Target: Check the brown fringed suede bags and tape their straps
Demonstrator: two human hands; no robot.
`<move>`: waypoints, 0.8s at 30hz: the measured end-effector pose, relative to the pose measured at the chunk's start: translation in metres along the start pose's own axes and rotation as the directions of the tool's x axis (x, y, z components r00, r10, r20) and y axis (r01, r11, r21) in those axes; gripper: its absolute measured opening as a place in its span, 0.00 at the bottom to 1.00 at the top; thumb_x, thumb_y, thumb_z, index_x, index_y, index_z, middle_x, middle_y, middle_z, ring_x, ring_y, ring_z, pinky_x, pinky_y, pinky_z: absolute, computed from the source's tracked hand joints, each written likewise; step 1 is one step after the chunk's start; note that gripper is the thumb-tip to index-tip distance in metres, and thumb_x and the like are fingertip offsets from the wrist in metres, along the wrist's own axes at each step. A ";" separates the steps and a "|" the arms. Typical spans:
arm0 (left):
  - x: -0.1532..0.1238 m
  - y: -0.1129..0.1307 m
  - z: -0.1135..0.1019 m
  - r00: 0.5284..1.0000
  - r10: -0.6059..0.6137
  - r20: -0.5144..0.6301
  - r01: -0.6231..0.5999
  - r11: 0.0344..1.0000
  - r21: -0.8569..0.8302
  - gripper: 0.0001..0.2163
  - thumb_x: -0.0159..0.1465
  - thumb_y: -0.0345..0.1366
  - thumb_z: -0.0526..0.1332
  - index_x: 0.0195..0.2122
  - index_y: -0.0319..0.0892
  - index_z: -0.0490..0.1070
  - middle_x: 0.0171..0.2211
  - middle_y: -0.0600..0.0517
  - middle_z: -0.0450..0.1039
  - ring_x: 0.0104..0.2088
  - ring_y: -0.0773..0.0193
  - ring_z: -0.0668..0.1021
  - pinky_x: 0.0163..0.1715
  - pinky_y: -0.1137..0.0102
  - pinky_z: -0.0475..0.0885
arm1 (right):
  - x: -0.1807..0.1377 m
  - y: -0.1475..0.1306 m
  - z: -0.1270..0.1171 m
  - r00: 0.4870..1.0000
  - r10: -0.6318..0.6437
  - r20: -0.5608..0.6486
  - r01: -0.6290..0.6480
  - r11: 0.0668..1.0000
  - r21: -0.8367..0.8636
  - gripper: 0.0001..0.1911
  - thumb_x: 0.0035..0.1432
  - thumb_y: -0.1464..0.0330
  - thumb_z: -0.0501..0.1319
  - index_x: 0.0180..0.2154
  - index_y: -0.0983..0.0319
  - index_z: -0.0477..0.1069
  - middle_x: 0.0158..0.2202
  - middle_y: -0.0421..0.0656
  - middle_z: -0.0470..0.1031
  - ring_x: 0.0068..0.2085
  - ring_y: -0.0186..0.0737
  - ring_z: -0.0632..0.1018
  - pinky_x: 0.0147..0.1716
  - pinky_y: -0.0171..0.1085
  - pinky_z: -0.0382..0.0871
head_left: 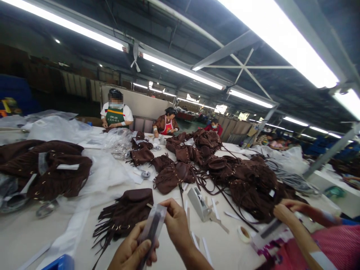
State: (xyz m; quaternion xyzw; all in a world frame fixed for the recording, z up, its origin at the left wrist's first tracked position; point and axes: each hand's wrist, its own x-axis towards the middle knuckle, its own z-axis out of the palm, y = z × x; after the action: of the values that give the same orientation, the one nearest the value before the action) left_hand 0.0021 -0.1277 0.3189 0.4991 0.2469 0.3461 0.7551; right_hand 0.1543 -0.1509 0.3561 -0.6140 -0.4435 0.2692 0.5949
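Observation:
My left hand (135, 245) is wrapped round the lower part of a narrow clear plastic sleeve (158, 215) with a dark strip inside. The thumb presses along its front. My right hand (177, 221) pinches the sleeve near its upper end, fingers closed on the edge. A dark brown fringed bag (133, 206) with gold-coloured rings lies flat on the table just behind my left hand. A grey tape dispenser (198, 202) stands beyond my right hand.
Brown fringed bags (247, 180) are heaped across the table, and more lie at left (64, 165) on plastic film. A co-worker's hands (287, 212) work close at right, near a tape roll (244, 234). Other people sit across the table. A blue container (60, 262) is at front left.

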 end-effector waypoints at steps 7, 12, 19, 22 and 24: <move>0.000 -0.020 -0.012 0.974 0.125 -0.189 -0.068 0.957 0.283 0.27 0.57 0.52 0.63 0.54 0.45 0.61 0.47 0.43 0.76 0.29 0.57 0.81 0.31 0.65 0.75 | -0.014 0.024 0.015 0.816 0.496 0.298 -0.575 0.636 0.514 0.14 0.43 0.66 0.69 0.32 0.64 0.68 0.21 0.35 0.70 0.20 0.27 0.68 0.22 0.28 0.61; 0.000 -0.026 -0.021 0.947 0.305 -0.096 -0.218 0.835 0.505 0.20 0.57 0.48 0.65 0.50 0.50 0.72 0.48 0.47 0.78 0.45 0.51 0.80 0.46 0.66 0.74 | -0.027 0.031 0.018 0.686 0.549 0.477 -0.709 0.357 0.609 0.11 0.43 0.71 0.66 0.32 0.68 0.71 0.23 0.39 0.73 0.19 0.25 0.69 0.17 0.24 0.55; 0.002 -0.021 -0.032 0.916 0.367 0.165 -0.382 0.666 0.641 0.10 0.63 0.41 0.62 0.44 0.50 0.77 0.36 0.50 0.78 0.38 0.59 0.79 0.39 0.74 0.72 | -0.047 0.025 0.014 0.715 0.596 0.366 -0.677 0.459 0.576 0.12 0.44 0.72 0.65 0.35 0.65 0.74 0.25 0.37 0.74 0.23 0.26 0.71 0.21 0.25 0.58; 0.001 -0.018 -0.032 0.909 0.346 0.233 -0.409 0.630 0.660 0.08 0.65 0.38 0.59 0.40 0.48 0.77 0.34 0.50 0.76 0.36 0.60 0.79 0.37 0.74 0.72 | -0.050 0.022 0.015 0.720 0.610 0.332 -0.670 0.484 0.563 0.14 0.43 0.73 0.64 0.36 0.63 0.73 0.28 0.37 0.75 0.26 0.27 0.73 0.25 0.27 0.61; 0.001 -0.019 -0.030 0.906 0.364 0.215 -0.409 0.621 0.669 0.07 0.65 0.39 0.59 0.38 0.47 0.76 0.35 0.49 0.76 0.37 0.59 0.78 0.38 0.73 0.71 | -0.050 0.022 0.017 0.721 0.614 0.320 -0.659 0.466 0.590 0.13 0.43 0.73 0.64 0.36 0.63 0.73 0.29 0.37 0.76 0.26 0.28 0.72 0.27 0.28 0.62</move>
State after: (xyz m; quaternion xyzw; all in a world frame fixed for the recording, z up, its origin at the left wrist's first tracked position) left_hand -0.0136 -0.1150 0.2900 0.7983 0.2239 0.3655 0.4231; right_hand 0.1215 -0.1838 0.3222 -0.4689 -0.0732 0.6298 0.6150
